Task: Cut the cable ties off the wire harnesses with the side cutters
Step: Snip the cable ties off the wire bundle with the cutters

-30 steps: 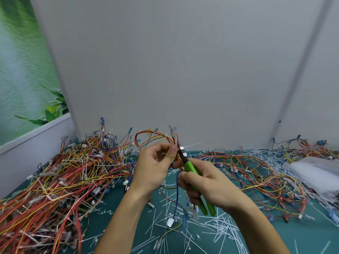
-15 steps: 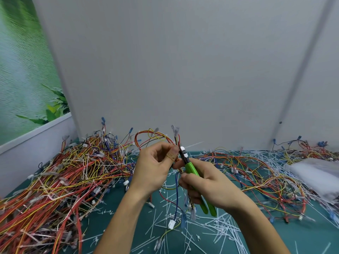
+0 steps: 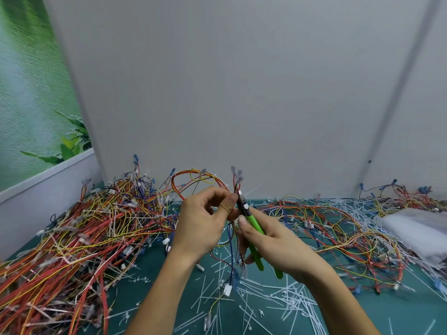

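A wire harness (image 3: 217,180) is being pinched between thumb and curled fingers of the left hand (image 3: 203,221), held up near centre, presumably so a tie, too small to discern, is being offered to the side cutters (image 3: 254,223), whose green handles are being gripped by the right hand (image 3: 275,243).

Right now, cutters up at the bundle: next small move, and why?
Probably squeeze the handles for a snip. The right hand grips the green cutters, whose tip sits against the harness, right beside the thumb of the left hand, which pinches it. What sits between the blades is too small to tell.
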The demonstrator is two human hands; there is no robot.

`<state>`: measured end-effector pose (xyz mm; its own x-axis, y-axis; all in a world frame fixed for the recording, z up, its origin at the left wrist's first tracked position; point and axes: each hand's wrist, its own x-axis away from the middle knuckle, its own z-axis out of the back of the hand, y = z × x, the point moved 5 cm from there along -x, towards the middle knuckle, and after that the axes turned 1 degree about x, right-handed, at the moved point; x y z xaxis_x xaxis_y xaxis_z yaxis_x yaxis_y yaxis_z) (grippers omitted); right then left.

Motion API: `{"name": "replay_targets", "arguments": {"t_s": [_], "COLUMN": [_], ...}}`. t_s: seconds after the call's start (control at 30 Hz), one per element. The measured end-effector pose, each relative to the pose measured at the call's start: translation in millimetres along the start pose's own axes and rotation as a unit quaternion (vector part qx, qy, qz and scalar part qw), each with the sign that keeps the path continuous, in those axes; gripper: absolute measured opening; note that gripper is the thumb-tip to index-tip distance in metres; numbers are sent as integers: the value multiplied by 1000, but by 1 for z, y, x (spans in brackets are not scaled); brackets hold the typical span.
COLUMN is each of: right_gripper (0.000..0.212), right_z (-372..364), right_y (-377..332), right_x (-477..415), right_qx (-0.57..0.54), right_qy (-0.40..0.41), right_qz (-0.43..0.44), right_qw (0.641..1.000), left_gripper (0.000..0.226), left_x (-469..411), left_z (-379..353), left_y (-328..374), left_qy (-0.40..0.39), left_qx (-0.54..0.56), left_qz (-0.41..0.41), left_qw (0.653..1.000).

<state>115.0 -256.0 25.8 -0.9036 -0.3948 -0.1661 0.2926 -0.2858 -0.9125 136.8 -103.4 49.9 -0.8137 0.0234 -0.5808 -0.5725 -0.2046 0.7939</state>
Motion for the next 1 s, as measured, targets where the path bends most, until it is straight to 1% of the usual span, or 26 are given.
{"name": "replay_targets", "arguments": {"t_s": [0.07, 0.13, 0.23, 0.33, 0.43, 0.6, 0.77, 0.9, 1.0], "right_gripper": [18, 21, 29, 31, 28, 26, 23, 21, 22], "right_z": [1, 0, -2, 1, 3, -1, 5, 5, 3], "right_y": [-1, -1, 2, 4, 3, 3, 2, -1, -2], "right_x": [-3, -4, -5, -5, -5, -3, -2, -1, 0], "right_qx": [43, 84, 71, 77, 73, 14, 83, 89, 89], "right_qy": [36, 78, 104, 107, 98, 51, 66, 69, 63], "right_qz": [22, 37, 37, 30, 33, 5, 15, 16, 5], "right_qw": [998, 993, 991, 991, 992, 999, 994, 994, 994], "left_gripper": [12, 13, 15, 18, 21, 22, 15, 15, 17], "left_x": [0, -1, -1, -1, -1, -1, -1, -1, -1], "left_z": [1, 2, 2, 0, -3, -4, -7, -8, -7], "left_y": [1, -1, -4, -5, -6, -10, -12, -13, -15], "left_qy": [7, 18, 26, 19, 5, -9, -13, -22, -20], "left_qx": [-11, -27, -22, -4, 29, 93, 151, 162, 163], "left_qz": [-4, 0, 8, 23, 34, 59, 88, 101, 113], "left_qw": [1000, 999, 999, 1000, 999, 994, 985, 981, 980]}}
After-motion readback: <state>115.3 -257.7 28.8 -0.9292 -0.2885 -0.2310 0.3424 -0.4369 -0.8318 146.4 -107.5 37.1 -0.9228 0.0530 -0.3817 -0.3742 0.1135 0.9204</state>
